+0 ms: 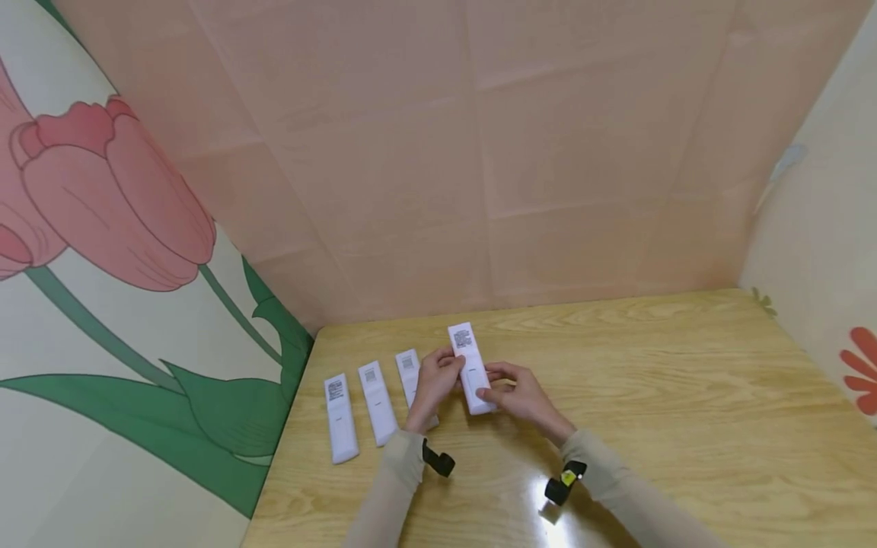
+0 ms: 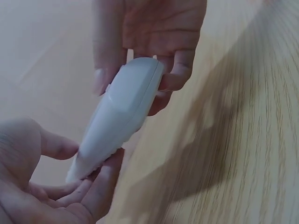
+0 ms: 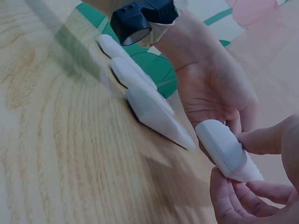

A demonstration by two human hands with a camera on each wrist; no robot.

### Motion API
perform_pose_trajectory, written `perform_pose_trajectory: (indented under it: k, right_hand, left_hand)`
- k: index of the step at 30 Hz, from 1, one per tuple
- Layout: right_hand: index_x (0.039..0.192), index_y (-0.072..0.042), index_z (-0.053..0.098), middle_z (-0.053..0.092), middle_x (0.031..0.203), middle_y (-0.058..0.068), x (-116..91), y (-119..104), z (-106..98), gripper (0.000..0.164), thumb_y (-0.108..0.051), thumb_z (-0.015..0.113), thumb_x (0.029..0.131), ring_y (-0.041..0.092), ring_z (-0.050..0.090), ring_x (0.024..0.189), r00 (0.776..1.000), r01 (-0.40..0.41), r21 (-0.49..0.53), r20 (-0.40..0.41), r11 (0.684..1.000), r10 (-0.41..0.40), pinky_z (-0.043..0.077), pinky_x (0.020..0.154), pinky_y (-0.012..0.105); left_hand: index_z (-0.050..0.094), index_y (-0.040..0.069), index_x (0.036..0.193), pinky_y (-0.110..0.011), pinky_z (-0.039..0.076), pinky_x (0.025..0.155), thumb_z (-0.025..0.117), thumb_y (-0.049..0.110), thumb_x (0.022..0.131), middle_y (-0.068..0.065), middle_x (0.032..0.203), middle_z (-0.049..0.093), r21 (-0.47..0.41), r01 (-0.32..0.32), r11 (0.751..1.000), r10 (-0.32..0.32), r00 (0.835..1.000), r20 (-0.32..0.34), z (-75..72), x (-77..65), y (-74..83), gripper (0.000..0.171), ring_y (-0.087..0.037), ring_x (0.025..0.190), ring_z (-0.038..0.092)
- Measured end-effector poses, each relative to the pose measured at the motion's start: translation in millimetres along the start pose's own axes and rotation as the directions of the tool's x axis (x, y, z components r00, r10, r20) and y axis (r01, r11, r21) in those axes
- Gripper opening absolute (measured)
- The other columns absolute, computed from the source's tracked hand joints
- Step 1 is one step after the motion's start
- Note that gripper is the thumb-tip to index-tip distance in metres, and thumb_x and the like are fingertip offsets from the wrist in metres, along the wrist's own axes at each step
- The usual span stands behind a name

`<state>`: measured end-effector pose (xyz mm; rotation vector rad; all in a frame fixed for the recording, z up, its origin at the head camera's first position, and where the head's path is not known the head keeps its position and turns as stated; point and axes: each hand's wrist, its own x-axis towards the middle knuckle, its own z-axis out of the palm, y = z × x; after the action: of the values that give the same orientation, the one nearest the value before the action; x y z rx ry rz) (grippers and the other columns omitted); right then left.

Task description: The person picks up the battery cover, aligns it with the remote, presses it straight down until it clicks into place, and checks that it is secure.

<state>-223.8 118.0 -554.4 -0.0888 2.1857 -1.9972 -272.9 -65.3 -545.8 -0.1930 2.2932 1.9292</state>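
Observation:
A white remote control (image 1: 473, 378) is held above the table between both hands, its back with a printed label and battery cover turned up. My left hand (image 1: 436, 378) pinches it along the left side towards the labelled end. At the nearer, thicker end my right hand (image 1: 522, 392) grips it, thumb on the back and fingers beneath. In the left wrist view the held remote (image 2: 124, 100) is tilted, with small button bumps along its underside. From the right wrist view, the thumb and fingers of my right hand (image 3: 257, 191) are on opposite faces of it.
Three more white remotes lie label side up on the left of the wooden table (image 1: 658, 380): a leftmost remote (image 1: 340, 422), a middle remote (image 1: 378, 403) and a nearer remote (image 1: 407, 369) partly behind my left hand. A pink-covered wall (image 1: 548, 167) borders the back.

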Motion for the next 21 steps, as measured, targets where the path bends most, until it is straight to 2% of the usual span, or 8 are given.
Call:
perform_pose_trajectory:
  k: [4,8,15,21]
  right_hand:
    - [0.145,0.007,0.057,0.064,0.129,0.026,1.4,4.2,2.1,0.063,0.000,0.083,0.088,0.027,0.076,0.101,1.000,0.012,0.020,0.026,1.000,-0.013,0.064,0.080,0.029]
    - [0.147,0.006,0.055,0.063,0.134,0.027,1.6,5.7,3.9,0.070,0.003,0.085,0.085,0.032,0.074,0.106,0.998,0.029,-0.014,0.057,0.999,-0.028,0.062,0.083,0.030]
    - [0.152,0.007,0.049,0.058,0.146,0.031,0.9,6.6,8.2,0.081,0.009,0.087,0.081,0.038,0.073,0.111,0.989,0.070,-0.052,0.137,0.996,-0.063,0.063,0.086,0.032]
    - [0.152,0.007,0.049,0.065,0.131,0.032,3.7,13.5,10.0,0.081,0.009,0.087,0.081,0.031,0.074,0.102,0.988,0.085,-0.114,0.135,0.990,-0.069,0.062,0.084,0.032]
  left_hand:
    - [0.066,0.000,0.137,-0.048,0.064,0.091,0.069,0.021,0.101,-0.015,0.125,0.074,0.030,0.004,1.000,-0.005,1.000,0.012,-2.5,0.3,-1.1,0.041,-0.016,0.093,0.071]
    - [0.066,0.001,0.138,-0.043,0.064,0.091,0.069,0.022,0.100,-0.016,0.129,0.072,0.053,0.010,0.999,-0.011,1.000,0.011,-5.0,0.0,-2.3,0.043,-0.017,0.098,0.071]
    - [0.067,0.004,0.139,-0.032,0.061,0.085,0.071,0.024,0.100,-0.012,0.123,0.070,0.134,0.018,0.991,-0.020,1.000,0.009,-9.3,0.3,-4.0,0.044,-0.019,0.100,0.068]
    - [0.065,0.004,0.142,-0.033,0.056,0.091,0.073,0.021,0.095,-0.012,0.126,0.069,0.229,-0.010,0.973,0.007,1.000,0.014,-11.9,-0.3,-7.2,0.051,-0.023,0.109,0.065]
